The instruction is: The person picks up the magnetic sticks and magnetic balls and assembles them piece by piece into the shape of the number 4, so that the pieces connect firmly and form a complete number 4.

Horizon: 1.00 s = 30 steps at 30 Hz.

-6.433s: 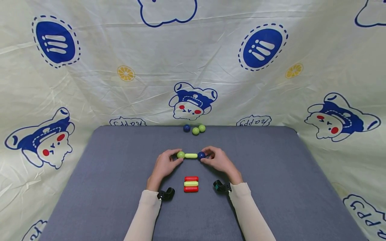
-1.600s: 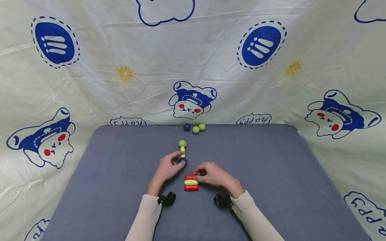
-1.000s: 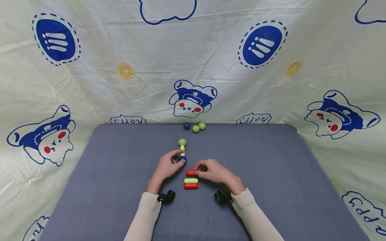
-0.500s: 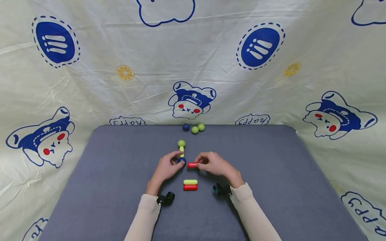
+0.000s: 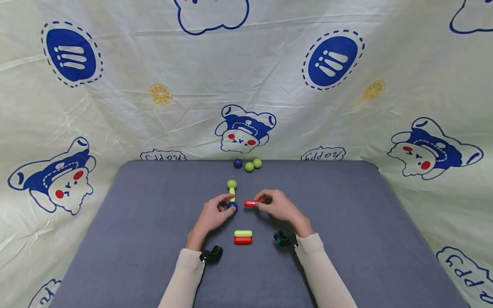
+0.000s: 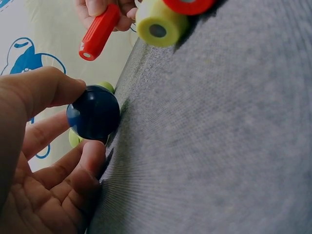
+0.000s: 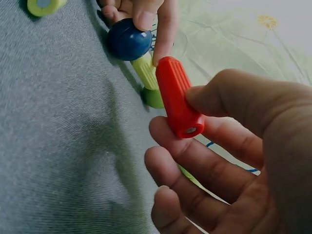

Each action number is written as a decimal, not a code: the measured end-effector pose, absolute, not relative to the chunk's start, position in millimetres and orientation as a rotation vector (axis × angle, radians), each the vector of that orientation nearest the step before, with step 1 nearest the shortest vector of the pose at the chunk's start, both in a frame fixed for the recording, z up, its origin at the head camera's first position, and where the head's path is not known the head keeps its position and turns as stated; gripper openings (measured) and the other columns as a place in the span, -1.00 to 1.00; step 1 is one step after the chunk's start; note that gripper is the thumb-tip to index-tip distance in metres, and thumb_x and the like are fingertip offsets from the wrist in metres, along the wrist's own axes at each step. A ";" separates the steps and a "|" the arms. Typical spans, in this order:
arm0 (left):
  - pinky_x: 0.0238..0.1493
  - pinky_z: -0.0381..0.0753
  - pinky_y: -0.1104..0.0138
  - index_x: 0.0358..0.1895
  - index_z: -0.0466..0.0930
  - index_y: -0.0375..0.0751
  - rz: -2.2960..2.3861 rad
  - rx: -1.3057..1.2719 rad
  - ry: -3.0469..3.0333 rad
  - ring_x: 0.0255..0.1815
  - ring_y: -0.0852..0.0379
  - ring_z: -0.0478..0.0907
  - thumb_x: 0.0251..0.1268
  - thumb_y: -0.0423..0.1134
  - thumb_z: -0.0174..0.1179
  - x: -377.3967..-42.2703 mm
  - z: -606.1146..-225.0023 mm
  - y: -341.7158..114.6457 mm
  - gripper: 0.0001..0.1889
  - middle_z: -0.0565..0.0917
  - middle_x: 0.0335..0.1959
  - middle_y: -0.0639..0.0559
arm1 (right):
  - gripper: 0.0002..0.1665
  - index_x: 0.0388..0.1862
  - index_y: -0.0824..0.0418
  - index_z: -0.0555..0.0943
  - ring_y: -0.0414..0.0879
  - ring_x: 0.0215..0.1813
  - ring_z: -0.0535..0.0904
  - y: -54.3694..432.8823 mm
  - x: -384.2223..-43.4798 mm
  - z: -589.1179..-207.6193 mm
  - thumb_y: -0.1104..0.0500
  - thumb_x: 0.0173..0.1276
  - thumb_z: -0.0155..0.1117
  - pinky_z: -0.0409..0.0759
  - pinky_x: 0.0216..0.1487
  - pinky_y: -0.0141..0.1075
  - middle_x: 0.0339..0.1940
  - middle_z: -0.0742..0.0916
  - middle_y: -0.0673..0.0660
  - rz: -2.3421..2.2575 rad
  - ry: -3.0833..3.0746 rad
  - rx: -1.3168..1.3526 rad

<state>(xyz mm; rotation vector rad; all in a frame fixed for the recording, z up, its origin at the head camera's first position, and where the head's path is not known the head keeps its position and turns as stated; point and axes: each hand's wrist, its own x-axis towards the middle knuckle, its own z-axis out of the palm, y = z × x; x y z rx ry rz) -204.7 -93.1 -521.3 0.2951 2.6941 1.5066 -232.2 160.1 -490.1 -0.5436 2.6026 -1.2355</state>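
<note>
My left hand [image 5: 212, 214] pinches a blue ball [image 6: 93, 112] between thumb and fingers. That ball is the near end of a line on the table: a yellow-green ribbed rod [image 5: 232, 191] runs from it to a light green ball [image 5: 231, 184] at the far end. To the right, my right hand [image 5: 278, 205] pinches a red ribbed rod [image 7: 178, 97] with thumb and fingertips. The red rod points left toward the blue ball, a gap between them in the head view. A small metal-looking disc shows in its end in the right wrist view.
Nearer the body, another yellow-green rod [image 5: 243, 233] and a red rod [image 5: 243, 241] lie side by side on the grey table [image 5: 154, 205]. At its far edge sit a loose blue ball [image 5: 238, 163] and two green balls [image 5: 249, 167]. A printed cloth hangs behind.
The line of balls and rod, once sideways between both hands, now points away from the body. My right hand has taken the red rod off the row and carried it away from the body.
</note>
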 end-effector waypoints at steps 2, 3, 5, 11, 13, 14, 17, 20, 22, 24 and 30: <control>-0.33 0.41 0.35 0.26 0.65 -0.03 1.507 0.291 2.696 -0.38 0.19 0.46 0.36 -0.18 0.36 -204.8 -521.3 -93.3 -0.58 0.68 -0.07 -0.02 | -0.88 -0.12 0.12 0.74 -0.10 -0.26 0.59 160.3 -232.8 -491.2 0.18 0.40 0.37 0.54 -0.25 -0.28 -0.27 0.76 0.04 -1.257 2.604 -0.526; -0.32 0.42 0.35 0.26 0.65 -0.02 1.504 0.289 2.697 -0.38 0.19 0.46 0.36 -0.18 0.36 -204.8 -521.3 -93.4 -0.59 0.68 -0.07 -0.01 | -0.88 -0.12 0.11 0.74 -0.10 -0.25 0.59 160.3 -233.3 -492.2 0.18 0.40 0.37 0.55 -0.24 -0.28 -0.27 0.76 0.04 -1.256 2.607 -0.520; -0.33 0.42 0.35 0.26 0.65 -0.02 1.503 0.289 2.698 -0.38 0.19 0.46 0.36 -0.18 0.36 -204.9 -521.5 -93.6 -0.59 0.68 -0.08 -0.01 | -0.88 -0.12 0.11 0.74 -0.09 -0.24 0.60 159.8 -233.7 -493.5 0.18 0.39 0.38 0.56 -0.20 -0.27 -0.26 0.75 0.03 -1.247 2.614 -0.511; -0.35 0.41 0.36 0.26 0.65 -0.03 1.512 0.299 2.699 -0.40 0.20 0.45 0.36 -0.18 0.36 -205.4 -522.3 -93.2 -0.59 0.67 -0.08 -0.02 | -0.87 -0.09 0.11 0.74 -0.13 -0.20 0.61 156.2 -234.3 -498.7 0.17 0.41 0.38 0.59 -0.11 -0.24 -0.23 0.76 0.01 -1.209 2.632 -0.518; -0.36 0.41 0.36 0.26 0.65 -0.03 1.515 0.301 2.697 -0.41 0.20 0.45 0.36 -0.19 0.36 -205.4 -522.3 -93.0 -0.59 0.68 -0.08 -0.02 | -0.87 -0.09 0.10 0.74 -0.13 -0.19 0.61 155.2 -234.2 -500.5 0.16 0.42 0.39 0.60 -0.10 -0.24 -0.22 0.76 0.01 -1.208 2.628 -0.517; -0.36 0.41 0.36 0.26 0.65 -0.03 1.516 0.303 2.696 -0.41 0.20 0.45 0.36 -0.19 0.36 -205.4 -522.4 -93.0 -0.59 0.68 -0.08 -0.02 | -0.86 -0.08 0.10 0.74 -0.14 -0.19 0.62 154.7 -234.0 -501.3 0.16 0.42 0.39 0.60 -0.10 -0.24 -0.21 0.76 0.01 -1.208 2.626 -0.519; -0.37 0.41 0.37 0.26 0.65 -0.05 1.515 0.307 2.695 -0.42 0.20 0.45 0.36 -0.19 0.36 -205.4 -522.6 -93.1 -0.58 0.68 -0.08 -0.02 | -0.85 -0.07 0.12 0.75 -0.15 -0.17 0.62 153.4 -233.4 -502.7 0.16 0.42 0.39 0.61 -0.10 -0.24 -0.18 0.77 0.02 -1.213 2.617 -0.521; -0.36 0.41 0.37 0.26 0.65 -0.06 1.516 0.315 2.696 -0.41 0.20 0.45 0.36 -0.19 0.36 -205.5 -522.6 -93.3 -0.58 0.69 -0.08 -0.03 | -0.84 -0.06 0.14 0.74 -0.16 -0.16 0.63 152.2 -233.5 -504.1 0.18 0.42 0.38 0.62 -0.09 -0.23 -0.18 0.78 0.03 -1.219 2.615 -0.537; -0.36 0.41 0.37 0.26 0.65 -0.06 1.516 0.317 2.695 -0.41 0.20 0.45 0.36 -0.19 0.36 -205.6 -522.6 -93.6 -0.58 0.69 -0.08 -0.03 | -0.84 -0.06 0.14 0.74 -0.16 -0.17 0.63 151.6 -234.3 -505.8 0.18 0.43 0.38 0.62 -0.08 -0.23 -0.18 0.78 0.03 -1.213 2.617 -0.548; -0.36 0.41 0.37 0.26 0.65 -0.05 1.516 0.318 2.693 -0.41 0.20 0.45 0.36 -0.19 0.36 -205.5 -522.5 -93.8 -0.58 0.69 -0.08 -0.03 | -0.84 -0.06 0.14 0.74 -0.16 -0.18 0.63 150.7 -234.8 -507.2 0.18 0.43 0.38 0.62 -0.06 -0.23 -0.19 0.78 0.03 -1.206 2.621 -0.554; -0.36 0.40 0.36 0.28 0.64 -0.05 1.497 0.308 2.686 -0.41 0.19 0.45 0.37 -0.18 0.36 -206.1 -522.2 -93.8 -0.57 0.67 -0.08 -0.02 | -0.88 -0.09 0.11 0.75 -0.18 -0.20 0.62 145.6 -232.9 -506.2 0.17 0.43 0.37 0.61 -0.10 -0.25 -0.22 0.77 0.01 -1.191 2.632 -0.557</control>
